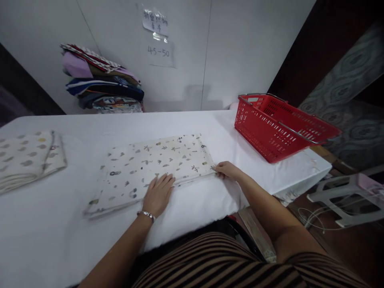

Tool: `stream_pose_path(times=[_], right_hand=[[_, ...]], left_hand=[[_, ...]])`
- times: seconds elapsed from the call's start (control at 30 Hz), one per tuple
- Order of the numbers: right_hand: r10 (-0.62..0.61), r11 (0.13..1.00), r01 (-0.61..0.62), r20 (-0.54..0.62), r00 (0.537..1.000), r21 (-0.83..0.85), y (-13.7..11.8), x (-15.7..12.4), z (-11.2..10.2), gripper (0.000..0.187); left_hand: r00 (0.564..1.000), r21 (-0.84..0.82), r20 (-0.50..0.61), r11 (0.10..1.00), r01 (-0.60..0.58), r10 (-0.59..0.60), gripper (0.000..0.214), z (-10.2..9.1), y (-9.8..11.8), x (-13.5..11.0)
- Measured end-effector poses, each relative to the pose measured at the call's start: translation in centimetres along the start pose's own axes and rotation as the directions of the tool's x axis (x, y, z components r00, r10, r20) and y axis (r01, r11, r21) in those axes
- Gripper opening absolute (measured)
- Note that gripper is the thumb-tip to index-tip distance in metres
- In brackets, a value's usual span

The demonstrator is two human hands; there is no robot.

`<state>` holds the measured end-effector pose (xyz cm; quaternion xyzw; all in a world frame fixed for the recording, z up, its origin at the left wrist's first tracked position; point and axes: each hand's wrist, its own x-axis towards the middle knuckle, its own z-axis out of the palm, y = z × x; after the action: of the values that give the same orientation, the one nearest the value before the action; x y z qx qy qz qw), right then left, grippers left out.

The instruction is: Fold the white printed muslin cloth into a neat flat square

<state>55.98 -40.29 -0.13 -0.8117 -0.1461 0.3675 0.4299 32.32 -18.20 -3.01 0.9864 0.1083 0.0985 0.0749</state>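
We see a folded cloth (168,156) in front of us on the white table (39,236), with little leaf shapes all over it. Our left hand (159,195) lies flat on its near edge — the fingers are straight and almost together. Our right hand (227,170) is at the near right corner — its fingers are pinched tight on the cloth. A red basket (256,134) sits at the right end of the table. A spotted cloth (27,156) lies well apart on the left.
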Motion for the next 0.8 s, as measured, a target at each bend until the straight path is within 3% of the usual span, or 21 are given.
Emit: stream_pose_path(times=[0.17,0.4,0.63,0.8], right_hand=[[0.043,0.978,-0.063,0.104,0.994,0.198,-0.6,-0.2,0.1,0.025],[0.083,0.983,-0.111,0.182,0.980,0.145,-0.7,0.0,-0.3,0.025],[0.056,0.991,-0.047,0.070,0.996,-0.124,-0.3,1.0,0.0,0.023],[0.017,0.986,-0.015,0.010,1.000,-0.164,-1.1,0.5,0.5,0.020]], left_hand=[[1.000,-0.004,-0.004,1.000,0.003,-0.003,0.043,0.1,-0.1,0.0],[1.000,-0.021,-0.023,1.000,-0.002,0.002,0.042,0.2,-0.2,-0.1],[1.000,-0.037,-0.028,0.999,-0.005,0.004,0.040,0.1,-0.2,-0.1],[1.000,-0.051,-0.019,0.999,0.008,-0.009,0.041,0.0,-0.1,-0.1]])
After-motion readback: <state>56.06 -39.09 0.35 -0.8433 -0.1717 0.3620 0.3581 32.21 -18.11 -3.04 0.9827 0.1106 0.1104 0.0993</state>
